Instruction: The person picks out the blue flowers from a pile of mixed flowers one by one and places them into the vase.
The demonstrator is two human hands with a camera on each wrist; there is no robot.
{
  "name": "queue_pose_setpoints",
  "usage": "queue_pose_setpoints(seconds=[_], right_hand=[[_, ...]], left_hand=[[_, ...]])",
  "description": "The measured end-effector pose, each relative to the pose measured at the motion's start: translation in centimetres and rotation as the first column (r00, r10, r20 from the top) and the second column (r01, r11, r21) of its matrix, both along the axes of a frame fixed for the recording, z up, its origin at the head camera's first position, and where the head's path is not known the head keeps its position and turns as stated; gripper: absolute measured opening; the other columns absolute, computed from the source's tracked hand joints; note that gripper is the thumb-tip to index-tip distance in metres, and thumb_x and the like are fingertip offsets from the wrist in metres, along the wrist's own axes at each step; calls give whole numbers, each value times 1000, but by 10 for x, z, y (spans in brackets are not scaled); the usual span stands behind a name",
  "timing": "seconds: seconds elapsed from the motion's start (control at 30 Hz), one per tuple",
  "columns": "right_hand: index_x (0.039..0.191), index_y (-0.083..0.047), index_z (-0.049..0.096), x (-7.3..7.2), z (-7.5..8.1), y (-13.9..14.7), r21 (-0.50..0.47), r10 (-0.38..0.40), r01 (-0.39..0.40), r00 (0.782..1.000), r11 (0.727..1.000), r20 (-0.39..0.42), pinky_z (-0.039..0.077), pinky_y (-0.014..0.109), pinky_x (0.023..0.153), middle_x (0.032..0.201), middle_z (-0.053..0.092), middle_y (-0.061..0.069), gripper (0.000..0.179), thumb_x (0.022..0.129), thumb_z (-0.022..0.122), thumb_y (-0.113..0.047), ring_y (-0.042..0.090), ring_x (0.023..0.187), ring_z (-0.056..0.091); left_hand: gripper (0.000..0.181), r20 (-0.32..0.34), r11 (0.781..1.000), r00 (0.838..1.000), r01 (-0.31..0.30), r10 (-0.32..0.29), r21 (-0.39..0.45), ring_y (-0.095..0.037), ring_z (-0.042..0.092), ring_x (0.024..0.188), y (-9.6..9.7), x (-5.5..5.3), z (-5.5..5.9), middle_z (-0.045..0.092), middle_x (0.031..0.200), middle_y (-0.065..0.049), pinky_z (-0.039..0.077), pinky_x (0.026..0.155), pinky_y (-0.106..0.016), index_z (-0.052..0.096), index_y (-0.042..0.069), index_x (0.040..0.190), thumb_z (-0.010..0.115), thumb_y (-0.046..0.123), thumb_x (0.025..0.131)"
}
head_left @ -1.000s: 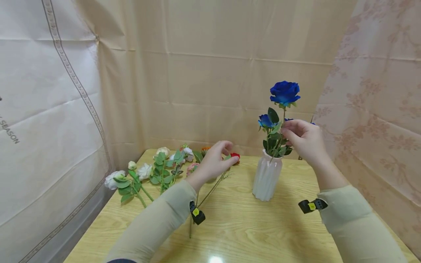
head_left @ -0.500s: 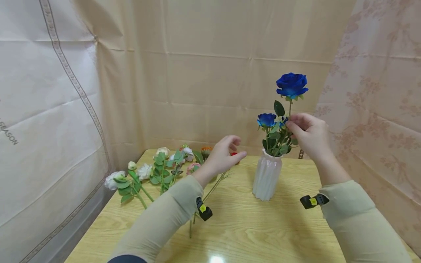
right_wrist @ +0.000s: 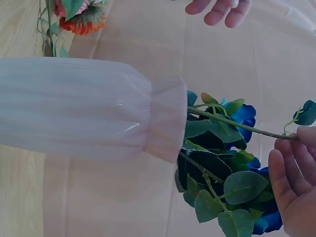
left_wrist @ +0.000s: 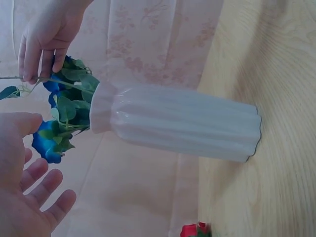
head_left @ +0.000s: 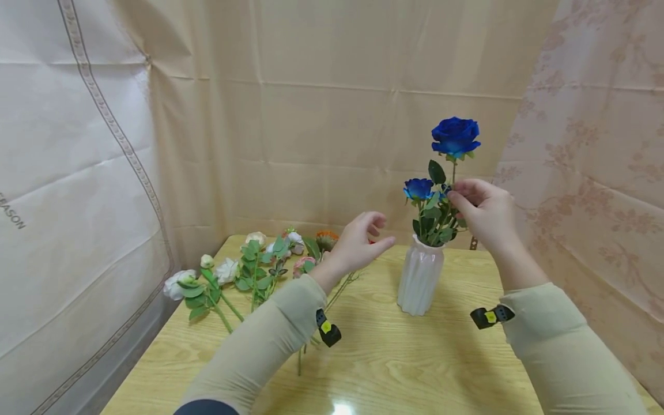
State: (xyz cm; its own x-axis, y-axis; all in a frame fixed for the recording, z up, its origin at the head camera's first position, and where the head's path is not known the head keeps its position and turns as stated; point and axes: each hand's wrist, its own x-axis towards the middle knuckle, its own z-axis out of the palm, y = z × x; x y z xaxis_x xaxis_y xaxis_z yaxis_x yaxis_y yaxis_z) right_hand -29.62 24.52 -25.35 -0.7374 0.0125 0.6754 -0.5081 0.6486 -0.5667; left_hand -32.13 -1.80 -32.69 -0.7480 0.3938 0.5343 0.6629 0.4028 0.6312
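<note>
My right hand (head_left: 485,210) pinches the stem of a tall blue rose (head_left: 456,137) between thumb and fingers. In the right wrist view that stem (right_wrist: 232,121) runs down into the mouth of a white ribbed vase (right_wrist: 98,108). Lower blue roses (head_left: 418,188) with green leaves (right_wrist: 244,187) stand in the same vase, which is upright on the table. Left of the vase, my left hand (head_left: 358,245) hovers with relaxed, parted fingers and holds nothing. The left wrist view shows its palm (left_wrist: 19,187) beside the vase's flowers.
On the table's left lie white flowers (head_left: 180,284), a pink flower (head_left: 303,266) and an orange flower (head_left: 327,240), with leafy stems. A red flower (left_wrist: 193,230) lies behind my left hand. Cloth (head_left: 321,115) hangs behind the wooden table (head_left: 394,369).
The tall blue rose and my right hand have risen slightly and shifted a little right. My left hand has moved right and up toward the vase.
</note>
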Motion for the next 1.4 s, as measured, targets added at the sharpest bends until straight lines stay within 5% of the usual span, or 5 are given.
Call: queue_pose_setpoints(seconds=[0.2, 0.53, 0.8, 1.4], right_hand=[[116, -3, 72, -2, -8, -2, 65, -24, 24, 1000, 998, -8, 51, 12, 60, 101, 74, 14, 29, 101, 67, -27, 22, 76, 71], [110, 4, 71, -11, -33, -1, 63, 48, -45, 998, 997, -41, 51, 14, 55, 97, 73, 19, 22, 99, 69, -15, 21, 69, 69], [103, -1, 74, -14, -55, -2, 74, 26, -24, 999, 997, -32, 51, 14, 55, 90, 74, 13, 20, 98, 70, -19, -2, 69, 62], [98, -5, 75, -14, -80, 1, 93, -1, 4, 1000, 996, -26, 49, 17, 51, 83, 74, 8, 14, 96, 72, -18, 8, 62, 62]], left_hand=[[47, 28, 1000, 1000, -8, 8, -5, -25, 62, 109, 3, -1, -7, 60, 121, 1, 53, 83, -26, 57, 10, 135, 73, 33, 97], [47, 74, 999, 997, -16, 18, -28, -21, 62, 109, 5, 0, -16, 59, 122, 4, 53, 86, -29, 57, 12, 135, 72, 36, 97], [45, 124, 999, 992, -10, 15, -43, -19, 60, 108, 6, 0, -29, 58, 123, 5, 53, 85, -29, 58, 14, 134, 72, 35, 97], [43, 155, 992, 988, -2, 22, -123, -21, 59, 107, 9, 0, -55, 61, 120, 1, 51, 86, -29, 61, 11, 132, 71, 36, 98]])
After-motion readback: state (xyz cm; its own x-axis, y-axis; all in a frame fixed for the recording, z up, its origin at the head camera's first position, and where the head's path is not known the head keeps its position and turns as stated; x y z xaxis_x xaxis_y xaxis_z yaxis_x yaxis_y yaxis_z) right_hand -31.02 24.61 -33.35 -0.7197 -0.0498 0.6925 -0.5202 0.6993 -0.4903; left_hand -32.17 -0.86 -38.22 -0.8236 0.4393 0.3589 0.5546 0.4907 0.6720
